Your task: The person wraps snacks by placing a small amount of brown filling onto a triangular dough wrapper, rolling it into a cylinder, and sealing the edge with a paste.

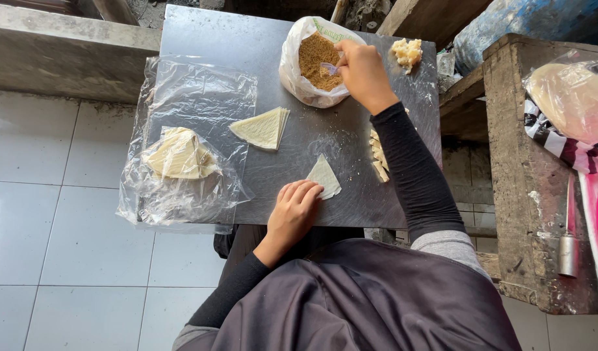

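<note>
1. A person seated at a grey metal board (201,32) is working with both bare hands, seen from above.
2. The right hand (362,70) is reaching toward 12 o'clock, its fingers curling closed around a small pale spoon (329,67) whose tip is dipping into the brown crumbs (317,60).
3. The crumbs are filling a white bag (292,65) that is sitting open near the board's far edge, at about 12 o'clock from the person.
4. The left hand (296,207) is lying nearly flat at 6 o'clock, fingers together and only slightly bent, fingertips pressing on the near corner of a single triangular wrapper (325,174); it is gripping nothing.
5. That wrapper is resting on the bare board just ahead of the left hand, near the board's middle.
6. A stack (262,128) of the same pale triangles is sitting at 11 o'clock from the wrapper, well apart from it.
7. More wrappers (180,155) are lying inside a clear plastic sheet (201,91) spreading over the board's 9 o'clock side.
8. Pale sticks (378,158) are lining up at 3 o'clock from the wrapper, partly under the right forearm.
9. A pale crumbly lump (407,52) is sitting at the 1 o'clock corner, just beside the right hand.
10. A wooden bench (513,162) is standing off the board's 3 o'clock side, carrying a bagged pale round (572,97) and striped cloth (559,143).
</note>
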